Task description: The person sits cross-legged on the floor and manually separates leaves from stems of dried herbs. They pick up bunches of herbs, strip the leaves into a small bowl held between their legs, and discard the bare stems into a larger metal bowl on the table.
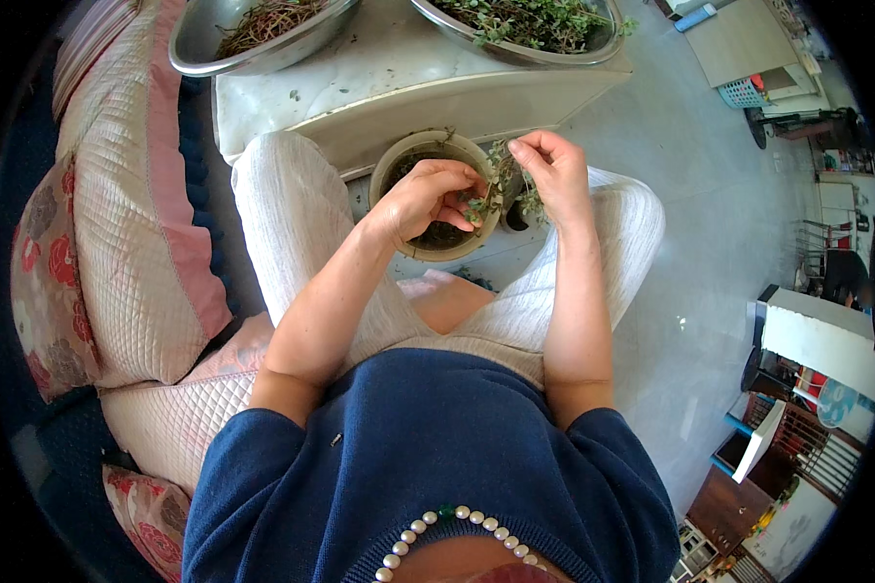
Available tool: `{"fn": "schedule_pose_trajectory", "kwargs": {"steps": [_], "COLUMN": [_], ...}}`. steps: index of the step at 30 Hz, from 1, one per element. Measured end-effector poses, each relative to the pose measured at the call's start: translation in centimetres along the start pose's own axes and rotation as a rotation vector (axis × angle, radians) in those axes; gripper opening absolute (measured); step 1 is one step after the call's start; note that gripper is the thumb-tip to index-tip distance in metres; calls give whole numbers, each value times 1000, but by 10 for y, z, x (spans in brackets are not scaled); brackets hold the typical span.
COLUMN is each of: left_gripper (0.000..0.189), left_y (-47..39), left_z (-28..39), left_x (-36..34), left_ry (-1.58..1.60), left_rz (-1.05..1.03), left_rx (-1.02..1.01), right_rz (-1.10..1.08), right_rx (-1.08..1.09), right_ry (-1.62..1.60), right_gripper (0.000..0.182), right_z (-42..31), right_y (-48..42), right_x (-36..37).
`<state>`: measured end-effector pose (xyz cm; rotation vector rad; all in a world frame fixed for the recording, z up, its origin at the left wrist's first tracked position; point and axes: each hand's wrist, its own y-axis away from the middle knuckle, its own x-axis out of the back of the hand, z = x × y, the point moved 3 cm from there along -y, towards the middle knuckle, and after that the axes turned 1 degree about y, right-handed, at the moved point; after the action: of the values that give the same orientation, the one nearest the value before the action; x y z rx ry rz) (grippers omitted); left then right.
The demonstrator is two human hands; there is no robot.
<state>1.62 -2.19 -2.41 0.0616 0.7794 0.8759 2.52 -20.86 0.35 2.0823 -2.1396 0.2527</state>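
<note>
Over a round beige bin [392,157] between my knees, my left hand [437,193] has its fingers curled at the lower end of a small-leaved green plant sprig [494,191]. My right hand [552,171] pinches the same bunch of stems near the top, at the bin's right rim. Dark plant scraps lie inside the bin, partly hidden by my left hand. Beyond, a steel bowl [525,55] at the upper right holds more leafy green stems [529,22]. Another steel bowl [262,67] at the upper left holds thin reddish-brown stems [273,25].
Both bowls stand on a pale marble-topped table [277,102], whose front edge is just beyond the bin. A quilted sofa cover [124,255] and floral cushions [51,277] are at the left. Furniture and a teal basket [742,93] stand on the right across the tiled floor [700,218].
</note>
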Motion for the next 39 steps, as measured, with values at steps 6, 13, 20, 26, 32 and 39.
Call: {"fn": "schedule_pose_trajectory", "kwargs": {"steps": [6,13,20,26,32,39], "left_gripper": [15,8,12,23,17,18], "left_y": [1,-3,-7,-1,2,-2], "left_z": [-2,-1,-5,9,14,15], "left_x": [1,9,31,10,-16,-12], "left_ry": [-189,-153,-129,-922,-776,-754], "left_rz": [31,170,415,504,441,510], "left_rx": [-92,-152,-147,-750,-697,-665], "right_rz": [39,83,173,190,167,115], "right_rx": [3,60,80,83,70,51], "right_ry": [-7,-9,-3,35,65,56], "right_gripper": [13,17,16,16,16,18], "right_z": [0,6,5,6,8,14], "right_y": [0,-2,-4,-3,-1,-2], "right_x": [2,1,4,-1,-15,-24]}}
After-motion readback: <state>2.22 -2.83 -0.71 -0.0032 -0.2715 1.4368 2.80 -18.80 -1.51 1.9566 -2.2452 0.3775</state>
